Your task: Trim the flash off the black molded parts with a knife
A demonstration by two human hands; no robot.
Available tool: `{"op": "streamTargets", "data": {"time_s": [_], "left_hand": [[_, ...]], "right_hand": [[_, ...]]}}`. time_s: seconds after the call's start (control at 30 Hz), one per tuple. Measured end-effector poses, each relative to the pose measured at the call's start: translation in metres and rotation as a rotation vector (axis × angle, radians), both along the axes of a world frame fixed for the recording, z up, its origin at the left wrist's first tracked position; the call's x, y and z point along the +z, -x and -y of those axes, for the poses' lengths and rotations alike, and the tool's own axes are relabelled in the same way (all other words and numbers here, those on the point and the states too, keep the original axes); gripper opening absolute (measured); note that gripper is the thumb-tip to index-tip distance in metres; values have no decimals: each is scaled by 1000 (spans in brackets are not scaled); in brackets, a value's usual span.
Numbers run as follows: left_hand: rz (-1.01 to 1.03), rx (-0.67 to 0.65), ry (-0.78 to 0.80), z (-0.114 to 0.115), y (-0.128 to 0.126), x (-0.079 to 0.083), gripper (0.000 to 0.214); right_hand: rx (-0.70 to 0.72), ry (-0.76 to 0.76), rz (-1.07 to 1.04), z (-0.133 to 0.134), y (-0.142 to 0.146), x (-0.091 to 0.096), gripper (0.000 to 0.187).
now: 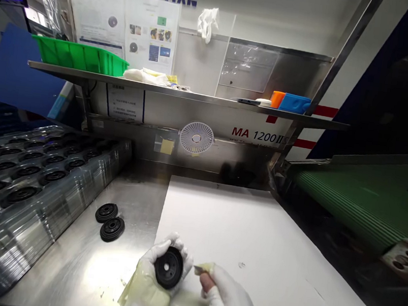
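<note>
My left hand (151,280), in a white glove with yellowish tape or film over it, grips a round black plastic disc (168,267) with a centre hole, held up facing me. My right hand (226,300), also gloved, pinches a small yellowish scrap (203,268) just right of the disc. Both hands hover over the near edge of a white sheet (253,238) on the steel bench. Two more black discs (106,212) (112,229) lie on the bare steel to the left.
A stack of clear trays (29,186) filled with several black discs sits at the left. A green conveyor belt (369,203) runs at the right. Above, a shelf (181,93) carries a green bin (80,56), rags and blue and orange boxes. A small white fan (196,137) faces me.
</note>
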State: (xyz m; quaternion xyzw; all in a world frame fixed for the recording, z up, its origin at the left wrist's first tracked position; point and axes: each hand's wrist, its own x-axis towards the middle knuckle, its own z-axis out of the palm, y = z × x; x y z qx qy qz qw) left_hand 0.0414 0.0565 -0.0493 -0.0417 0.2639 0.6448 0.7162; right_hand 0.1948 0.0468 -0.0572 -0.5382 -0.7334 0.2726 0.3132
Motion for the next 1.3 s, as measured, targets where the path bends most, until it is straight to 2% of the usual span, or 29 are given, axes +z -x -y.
{"op": "streamTargets", "data": {"time_s": [0.07, 0.13, 0.27, 0.37, 0.53, 0.7, 0.77, 0.93, 1.13, 1.3], "left_hand": [[-10, 18, -114, 2, -2, -3, 23], [-8, -5, -174, 3, -4, -4, 19], [17, -45, -142, 5, -8, 0, 12], [71, -24, -97, 4, -9, 3, 8], [10, 77, -57, 1, -14, 3, 9], [-112, 259, -106, -2, -18, -1, 16], [-154, 224, -128, -3, -16, -4, 23], [-150, -23, -156, -1, -2, -8, 35], [-145, -38, -142, 0, -3, -3, 27], [-80, 18, -93, -2, -9, 4, 15]], "right_hand": [[36, 10, 62, 3, 5, -9, 36], [-5, -10, 158, 5, 12, -14, 37], [-84, -104, 320, 8, 23, -14, 33], [-102, -139, 385, 12, 28, -15, 33], [-126, -166, 373, 21, 37, -25, 30], [-124, -198, 345, 25, 46, -29, 32], [-120, -201, 326, 25, 46, -28, 32], [-90, -178, 196, 20, 36, -23, 33], [-114, -155, 250, 15, 26, -13, 33], [-120, -194, 312, 22, 35, -22, 31]]}}
